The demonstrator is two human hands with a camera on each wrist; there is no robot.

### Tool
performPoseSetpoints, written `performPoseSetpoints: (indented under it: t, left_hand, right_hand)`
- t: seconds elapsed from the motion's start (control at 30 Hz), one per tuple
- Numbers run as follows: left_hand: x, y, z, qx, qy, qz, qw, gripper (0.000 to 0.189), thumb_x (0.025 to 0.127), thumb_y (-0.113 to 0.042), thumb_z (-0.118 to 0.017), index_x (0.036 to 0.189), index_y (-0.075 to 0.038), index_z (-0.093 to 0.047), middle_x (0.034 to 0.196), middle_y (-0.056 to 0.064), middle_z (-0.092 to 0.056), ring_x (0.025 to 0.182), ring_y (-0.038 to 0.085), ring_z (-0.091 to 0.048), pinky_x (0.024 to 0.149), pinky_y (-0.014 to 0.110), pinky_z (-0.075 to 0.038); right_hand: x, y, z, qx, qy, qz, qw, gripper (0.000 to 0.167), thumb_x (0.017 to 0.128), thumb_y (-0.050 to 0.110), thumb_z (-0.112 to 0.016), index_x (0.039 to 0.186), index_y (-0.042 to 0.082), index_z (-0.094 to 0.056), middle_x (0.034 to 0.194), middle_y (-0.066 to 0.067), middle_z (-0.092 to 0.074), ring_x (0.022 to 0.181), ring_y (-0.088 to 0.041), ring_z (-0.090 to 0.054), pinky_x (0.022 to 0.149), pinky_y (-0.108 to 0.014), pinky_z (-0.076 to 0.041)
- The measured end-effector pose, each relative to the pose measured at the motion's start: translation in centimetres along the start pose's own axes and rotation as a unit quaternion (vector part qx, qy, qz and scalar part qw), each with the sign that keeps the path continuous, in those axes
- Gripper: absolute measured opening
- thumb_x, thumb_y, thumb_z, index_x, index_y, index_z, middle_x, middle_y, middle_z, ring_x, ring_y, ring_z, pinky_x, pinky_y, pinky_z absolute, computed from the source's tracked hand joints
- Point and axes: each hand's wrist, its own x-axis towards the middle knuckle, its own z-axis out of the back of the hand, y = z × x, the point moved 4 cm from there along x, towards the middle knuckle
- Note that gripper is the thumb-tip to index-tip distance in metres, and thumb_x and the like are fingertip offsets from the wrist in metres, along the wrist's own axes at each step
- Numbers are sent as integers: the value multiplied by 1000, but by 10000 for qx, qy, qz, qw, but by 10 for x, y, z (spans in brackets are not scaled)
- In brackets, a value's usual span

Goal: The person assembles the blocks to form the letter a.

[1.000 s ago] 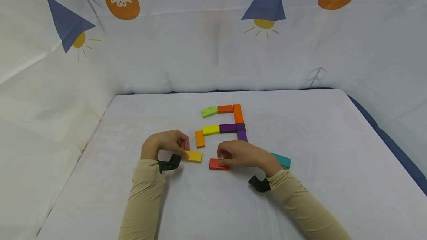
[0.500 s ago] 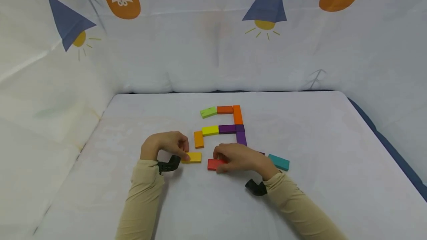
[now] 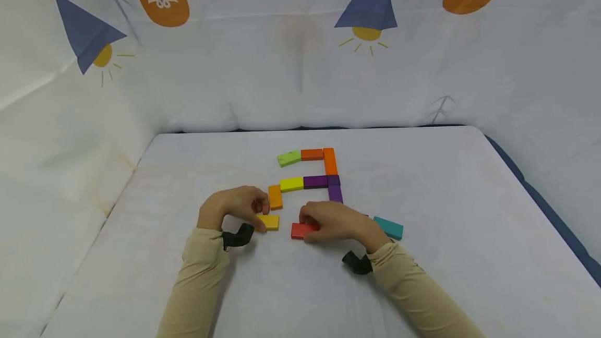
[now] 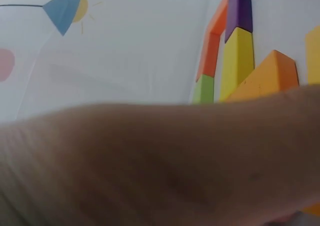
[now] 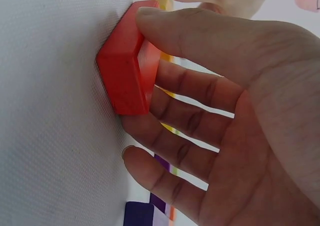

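Note:
My left hand (image 3: 239, 206) pinches a yellow block (image 3: 268, 222) lying flat on the white table, thumb on its near side and fingers behind. To its right, my right hand (image 3: 338, 221) grips a red block (image 3: 301, 230). In the right wrist view the thumb lies along one side of the red block (image 5: 120, 75), the fingers on the other. A gap separates the red and yellow blocks. Just beyond the left fingertips lies an orange-yellow block (image 3: 275, 197), touching a bright yellow block (image 3: 292, 184). The left forearm or hand fills much of the left wrist view, hiding its grip.
Purple blocks (image 3: 315, 182) continue the row to the right, joining an upright orange block (image 3: 331, 161). An orange-red block (image 3: 312, 155) and a lime green block (image 3: 288, 158) extend left at the top. A teal block (image 3: 388, 228) lies beyond the right wrist.
My right hand has shifted slightly toward me, its thumb moving from over the red block to its near side. The left hand stays at the yellow block. The head view has shifted slightly.

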Motion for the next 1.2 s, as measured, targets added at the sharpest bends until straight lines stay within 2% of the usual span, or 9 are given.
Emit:
performPoseSetpoints:
  t: [0.13, 0.4, 0.67, 0.87, 1.0, 1.2]
  left_hand:
    - [0, 3, 0, 39, -30, -32, 10000, 28, 70, -27, -83, 87, -19, -63, 91, 1, -55, 85, 16, -49, 75, 29, -40]
    - [2, 2, -2, -10, 40, -219, 9998, 33, 68, -27, -85, 88, -19, -61, 87, 2, -52, 81, 16, -46, 71, 29, -37]
    - [1, 6, 1, 3, -29, 0, 10000, 27, 70, -28, -83, 88, -22, -64, 93, 0, -56, 86, 17, -50, 74, 30, -41]
    - [-6, 7, 8, 22, -192, -36, 9998, 23, 72, -31, -81, 89, -25, -66, 95, -1, -59, 88, 16, -52, 76, 31, -43]
    - [-12, 6, 15, 60, -548, -328, 9979, 18, 76, -30, -76, 90, -26, -66, 93, -4, -62, 87, 14, -54, 77, 31, -44]
    - [-14, -6, 22, -30, -1038, -1121, 9883, 20, 80, -32, -72, 97, -24, -66, 91, -7, -63, 86, 12, -54, 75, 29, -45]
  right_hand:
    - [-1, 0, 1, -125, -57, -24, 9999, 30, 84, 32, -70, 108, 17, -60, 94, 8, -58, 81, -7, -51, 71, -22, -45]
    - [-2, 1, 1, -365, -123, -70, 9992, 28, 84, 32, -69, 106, 17, -61, 90, 8, -56, 79, -6, -50, 69, -21, -45]
    - [-4, 0, 3, -382, -90, -199, 9990, 30, 84, 32, -68, 108, 16, -60, 85, 7, -54, 77, -8, -50, 66, -22, -43]
    - [-3, -2, 5, -376, -88, -177, 9991, 29, 84, 32, -67, 107, 15, -60, 83, 8, -54, 76, -8, -50, 66, -22, -44]
    - [-2, -3, 6, -467, -143, -99, 9988, 27, 84, 31, -67, 104, 15, -60, 81, 8, -53, 74, -8, -50, 64, -22, -43]
    - [-1, -3, 6, -424, -177, -144, 9988, 26, 82, 31, -66, 103, 16, -60, 80, 9, -53, 74, -8, -50, 64, -23, -43]
